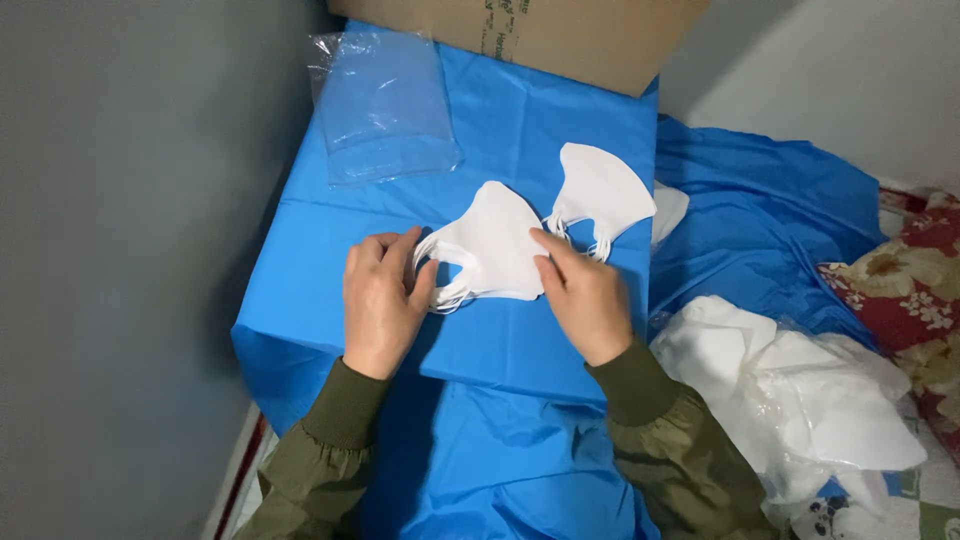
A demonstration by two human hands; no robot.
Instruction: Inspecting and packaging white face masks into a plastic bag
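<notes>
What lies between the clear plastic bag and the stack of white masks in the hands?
Only bare blue sheet separates the clear bag from the mask stack, in the head view.
</notes>
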